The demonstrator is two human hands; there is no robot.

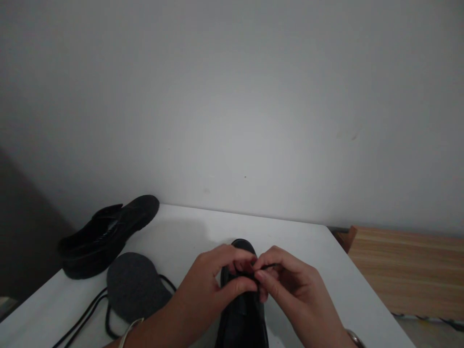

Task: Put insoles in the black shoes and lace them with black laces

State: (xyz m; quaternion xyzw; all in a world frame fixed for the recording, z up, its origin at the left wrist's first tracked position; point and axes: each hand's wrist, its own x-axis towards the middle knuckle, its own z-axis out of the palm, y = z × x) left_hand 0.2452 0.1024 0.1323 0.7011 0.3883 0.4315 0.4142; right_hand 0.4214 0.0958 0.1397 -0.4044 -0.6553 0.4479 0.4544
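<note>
A black shoe lies in front of me on the white table, its toe pointing toward the wall. Across its lacing area, the thumb and fingers of my left hand are closed on the shoe's upper. Close against those fingertips, my right hand pinches a thin black shoelace between thumb and forefinger. The fingers hide the eyelets and most of the lace.
A second black shoe rests on its side at the table's back left. Beside it lies a dark grey insole-like piece with black laces around it. Behind the white table stands a wall; a wooden surface is at right.
</note>
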